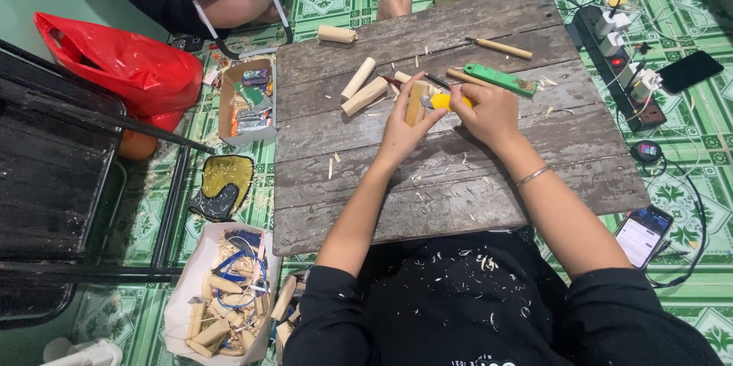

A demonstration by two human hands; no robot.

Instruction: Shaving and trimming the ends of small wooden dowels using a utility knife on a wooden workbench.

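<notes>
Shaving-flecked black lap below; left hand pinches pale wooden block, right hand grips yellow-handled knife.

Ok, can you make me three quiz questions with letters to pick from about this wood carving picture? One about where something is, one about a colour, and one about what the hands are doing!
1. Where does the red plastic bag lie?
A. On the wooden board
B. On the floor to the left of the board
C. On the person's lap

2. What colour is the tool handle lying on the wooden board just beyond the right hand?
A. Green
B. Purple
C. White

3. What is the left hand doing?
A. Resting flat on the board
B. Holding a phone
C. Holding a wooden piece upright

Answers:
1. B, the bag sits on the floor left of the board.
2. A, the green handle lies past the right hand.
3. C, its fingers wrap the wooden piece while the right hand holds a yellow tool to it.
</notes>
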